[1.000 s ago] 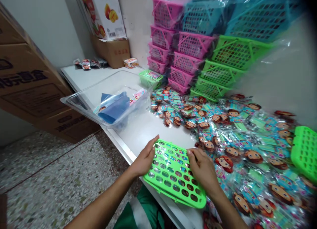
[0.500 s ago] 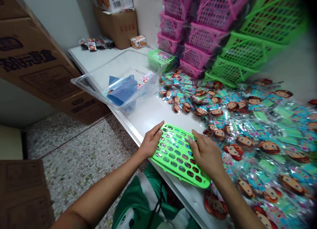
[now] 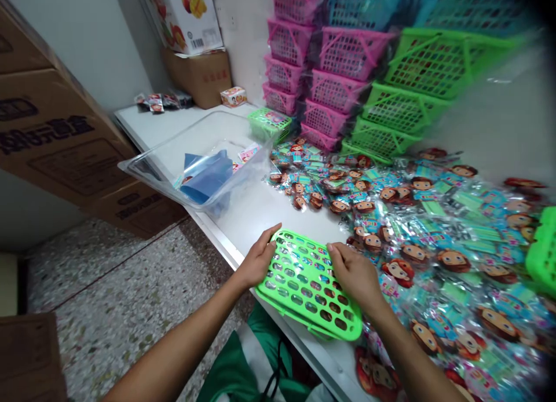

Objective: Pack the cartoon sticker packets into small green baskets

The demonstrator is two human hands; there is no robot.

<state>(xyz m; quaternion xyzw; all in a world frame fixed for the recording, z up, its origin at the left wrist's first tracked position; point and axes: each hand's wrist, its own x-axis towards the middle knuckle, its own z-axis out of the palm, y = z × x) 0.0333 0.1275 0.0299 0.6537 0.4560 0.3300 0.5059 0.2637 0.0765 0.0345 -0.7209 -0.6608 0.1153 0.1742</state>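
Observation:
A green plastic basket [image 3: 310, 277] with a perforated lid sits at the table's front edge, and packets show through its holes. My left hand [image 3: 259, 260] grips its left edge, thumb on top. On the opposite side, my right hand [image 3: 354, 271] is closed around the far right edge, the fingertips partly hidden. Close to my right arm lie many clear-wrapped packets [image 3: 414, 251] with printed cartoon heads and turquoise labels.
A clear plastic bin [image 3: 167, 185] holding blue sheets stands on the white table [image 3: 247, 216]. Stacked pink baskets [image 3: 332, 92] and green baskets [image 3: 393, 109] line the wall. Cardboard cartons [image 3: 65, 141] stand at left. Another green basket [image 3: 542, 254] shows at the right edge.
The camera view has tilted up and turned right, bringing blue baskets and another green basket into sight. Both hands keep hold of the green basket, which stays at the table edge.

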